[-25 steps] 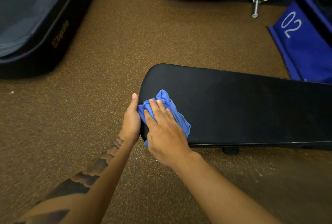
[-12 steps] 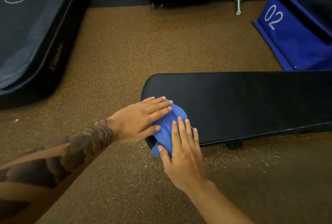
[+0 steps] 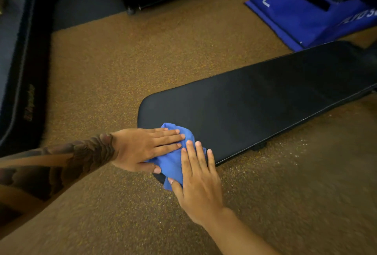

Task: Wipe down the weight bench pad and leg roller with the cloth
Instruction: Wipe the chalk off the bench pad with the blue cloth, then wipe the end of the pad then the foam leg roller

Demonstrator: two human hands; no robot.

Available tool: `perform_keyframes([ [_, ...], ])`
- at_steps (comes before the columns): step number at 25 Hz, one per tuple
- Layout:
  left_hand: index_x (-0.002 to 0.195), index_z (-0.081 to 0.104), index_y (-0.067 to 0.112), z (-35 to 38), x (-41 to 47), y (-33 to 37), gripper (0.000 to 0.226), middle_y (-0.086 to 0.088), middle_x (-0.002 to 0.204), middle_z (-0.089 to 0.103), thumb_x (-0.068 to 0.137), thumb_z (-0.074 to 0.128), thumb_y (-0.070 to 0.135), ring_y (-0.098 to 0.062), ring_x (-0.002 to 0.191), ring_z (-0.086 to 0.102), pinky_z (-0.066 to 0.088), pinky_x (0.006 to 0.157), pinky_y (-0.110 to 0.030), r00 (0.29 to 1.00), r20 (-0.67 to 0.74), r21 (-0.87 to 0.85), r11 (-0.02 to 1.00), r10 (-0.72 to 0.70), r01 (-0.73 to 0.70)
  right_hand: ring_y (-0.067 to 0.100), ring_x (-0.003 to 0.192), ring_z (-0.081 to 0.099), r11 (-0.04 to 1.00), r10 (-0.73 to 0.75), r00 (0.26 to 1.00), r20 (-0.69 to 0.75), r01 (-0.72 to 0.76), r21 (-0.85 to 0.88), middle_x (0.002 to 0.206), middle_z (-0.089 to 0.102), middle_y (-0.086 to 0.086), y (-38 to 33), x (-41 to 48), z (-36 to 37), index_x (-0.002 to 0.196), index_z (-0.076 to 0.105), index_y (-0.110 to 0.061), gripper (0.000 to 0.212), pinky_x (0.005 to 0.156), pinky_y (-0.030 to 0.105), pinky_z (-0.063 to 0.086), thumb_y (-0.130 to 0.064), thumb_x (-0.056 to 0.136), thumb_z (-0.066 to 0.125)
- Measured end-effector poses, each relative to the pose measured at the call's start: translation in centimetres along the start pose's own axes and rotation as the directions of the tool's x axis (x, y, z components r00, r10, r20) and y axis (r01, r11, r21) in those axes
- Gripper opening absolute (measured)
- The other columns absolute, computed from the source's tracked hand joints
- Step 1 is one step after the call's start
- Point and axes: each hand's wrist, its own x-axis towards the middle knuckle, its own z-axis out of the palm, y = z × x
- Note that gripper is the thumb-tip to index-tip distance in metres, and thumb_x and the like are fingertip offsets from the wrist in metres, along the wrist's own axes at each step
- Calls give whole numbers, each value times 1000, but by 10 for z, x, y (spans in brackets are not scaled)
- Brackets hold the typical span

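Head view: blue cloth (image 3: 173, 164) sits bunched on the near rounded end of the black bench pad (image 3: 265, 99), one corner hanging over the near edge. Left hand (image 3: 142, 148) and right hand (image 3: 200, 185) both lie flat on it with fingers straight. Neither grip is clenched; they press only. The pad's long axis runs from the hands toward the upper right, and the right hand is nearer that stretch. The pad top is bare along its length, with speckled floor (image 3: 122, 60) on both sides (leg roller not in view). The far end lies near the blue box marked 02 (image 3: 295, 9).
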Motion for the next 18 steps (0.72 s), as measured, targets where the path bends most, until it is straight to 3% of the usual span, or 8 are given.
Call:
perform_keyframes([
  [7,153,27,8,19,0,-11,60,-12,161,26,106,34,44,-25,151,15,22,120,-42,992,-93,103,992,81,-71,34,141,22,998,-42,999,18,43,-41,153,26,12,2,2,3,143,31,-3,74,108,52,19,-43,83,45],
  [12,150,31,6,30,1,-16,55,-14,156,35,105,42,36,-27,147,27,35,114,-45,970,-198,120,986,142,-119,35,138,27,996,-50,998,-24,48,-72,149,32,15,0,3,10,140,36,-1,74,108,48,20,-32,79,64],
  [16,148,32,6,35,4,-20,65,-13,153,40,95,65,24,-26,144,34,39,112,-43,957,-230,137,980,176,-148,31,136,33,999,-35,991,-132,33,-18,143,43,13,-5,3,8,133,45,-2,50,109,45,25,-19,86,44],
  [18,145,35,6,39,6,-22,59,-13,148,47,94,63,18,-24,140,41,37,113,-40,938,-293,144,979,184,-147,29,134,38,1000,-20,984,-179,21,5,137,50,13,-8,3,8,130,46,-2,46,110,42,30,-12,85,48],
])
